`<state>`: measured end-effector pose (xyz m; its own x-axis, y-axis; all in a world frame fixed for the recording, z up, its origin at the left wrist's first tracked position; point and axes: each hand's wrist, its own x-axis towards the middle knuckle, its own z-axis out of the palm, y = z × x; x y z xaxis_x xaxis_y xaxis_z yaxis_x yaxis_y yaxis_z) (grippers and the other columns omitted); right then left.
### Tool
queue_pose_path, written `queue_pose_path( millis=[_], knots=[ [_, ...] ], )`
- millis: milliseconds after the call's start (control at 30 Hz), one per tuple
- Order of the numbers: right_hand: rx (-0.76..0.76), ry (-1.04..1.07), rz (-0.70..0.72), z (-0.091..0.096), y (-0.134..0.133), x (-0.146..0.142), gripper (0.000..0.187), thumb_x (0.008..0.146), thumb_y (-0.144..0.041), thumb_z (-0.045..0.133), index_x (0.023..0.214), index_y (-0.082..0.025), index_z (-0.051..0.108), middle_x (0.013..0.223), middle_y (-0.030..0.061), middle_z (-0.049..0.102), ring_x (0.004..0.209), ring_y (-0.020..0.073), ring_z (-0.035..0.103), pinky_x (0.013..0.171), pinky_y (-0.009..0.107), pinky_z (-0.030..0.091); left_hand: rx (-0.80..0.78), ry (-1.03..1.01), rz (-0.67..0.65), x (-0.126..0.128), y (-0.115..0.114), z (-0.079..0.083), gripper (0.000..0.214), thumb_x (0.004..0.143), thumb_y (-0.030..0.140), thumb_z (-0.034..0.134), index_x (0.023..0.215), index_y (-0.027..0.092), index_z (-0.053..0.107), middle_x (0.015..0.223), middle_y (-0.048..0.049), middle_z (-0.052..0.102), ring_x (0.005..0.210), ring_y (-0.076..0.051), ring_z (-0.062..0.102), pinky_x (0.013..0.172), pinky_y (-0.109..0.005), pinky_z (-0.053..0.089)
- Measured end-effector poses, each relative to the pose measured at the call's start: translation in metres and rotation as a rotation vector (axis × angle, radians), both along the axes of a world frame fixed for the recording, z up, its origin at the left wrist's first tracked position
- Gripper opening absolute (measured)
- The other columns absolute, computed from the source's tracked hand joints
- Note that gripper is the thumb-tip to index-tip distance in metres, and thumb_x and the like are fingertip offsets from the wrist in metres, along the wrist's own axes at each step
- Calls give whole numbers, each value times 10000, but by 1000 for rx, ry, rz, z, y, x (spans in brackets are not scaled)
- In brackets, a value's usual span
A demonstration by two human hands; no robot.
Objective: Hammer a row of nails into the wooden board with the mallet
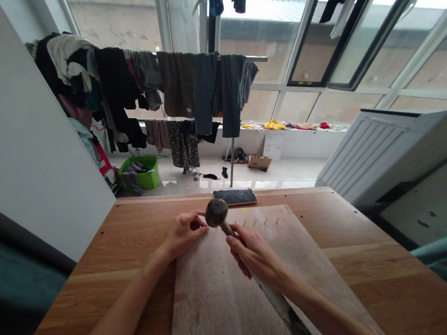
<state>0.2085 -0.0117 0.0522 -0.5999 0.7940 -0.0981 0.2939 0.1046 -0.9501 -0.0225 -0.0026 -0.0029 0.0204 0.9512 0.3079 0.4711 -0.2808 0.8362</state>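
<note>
A pale worn wooden board [219,304] lies on a wooden table [126,239]. A row of several small nails [260,221] stands near the board's far edge. My right hand [257,258] is wrapped round the handle of a hammer [217,213], close under its dark round head, which hovers over the board's far left corner. The handle's end sticks out past my wrist. My left hand [185,232] rests at the board's far left edge, fingers pinched together just beside the hammer head; whatever they pinch is too small to make out.
A dark phone [235,196] lies flat at the table's far edge, just beyond the board. Past the table stand a drying rack hung with clothes [181,86], a green basket [142,172] on the floor, and large windows. A white slatted panel [372,154] stands at right.
</note>
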Motion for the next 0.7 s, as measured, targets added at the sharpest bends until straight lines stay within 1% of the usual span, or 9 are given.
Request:
queue_pose_path(
  millis=[133,333,367,433,467,533,600,667,700],
  knots=[
    [-1,-34,11,-5,0,-11,162,984,-355,451,944,-216,525,596,-98,482,344,61,472,298,152,363,35,-7,-5,0,1,-2,199,767,245,693,936,146,725,693,14,688,627,-121,585,614,-218,441],
    [-12,-20,-13,-7,-2,-11,186,958,-387,499,937,-210,549,558,-106,477,332,65,465,289,151,350,59,38,-27,0,0,0,212,776,201,661,972,147,721,681,26,669,601,-102,535,587,-201,415],
    [-37,7,-10,-7,-4,-8,203,949,-405,511,943,-207,553,564,-105,480,330,63,460,287,152,343,54,47,-34,1,0,1,237,779,197,658,1005,152,716,701,25,681,594,-98,525,580,-199,413],
    [-153,120,-36,-8,-10,2,261,912,-444,568,996,-196,567,575,-107,484,328,59,443,284,153,327,28,56,-43,1,-1,1,322,782,209,673,1099,160,690,795,11,719,590,-92,524,569,-199,419],
    [-236,204,-74,-8,-15,9,314,884,-461,609,1040,-191,570,573,-112,483,323,56,427,282,152,320,14,57,-42,1,-1,1,363,781,228,690,1138,162,673,855,-2,735,593,-91,530,565,-201,426],
    [-397,386,-209,-8,-27,27,434,828,-478,693,1119,-180,570,567,-118,486,322,47,395,288,147,317,-4,61,-35,1,-1,0,416,775,272,722,1171,166,651,946,-26,744,600,-92,541,564,-209,441],
    [-476,513,-393,-8,-40,47,477,813,-480,741,1144,-178,577,577,-115,497,344,37,395,310,134,328,0,73,-27,1,-1,-2,403,775,292,728,1153,172,653,973,-33,742,601,-93,545,568,-216,453],
    [-522,560,-554,-9,-52,64,488,796,-474,788,1136,-184,590,603,-102,532,390,41,454,350,128,371,11,87,-22,1,-1,-2,376,779,285,716,1135,177,655,968,-30,739,594,-92,543,574,-220,461],
    [-542,558,-610,-11,-56,70,503,782,-474,811,1134,-187,596,627,-89,566,426,54,509,381,137,414,18,95,-21,1,-2,-2,369,782,283,709,1132,178,653,963,-28,738,588,-90,541,577,-223,465]
  ],
)
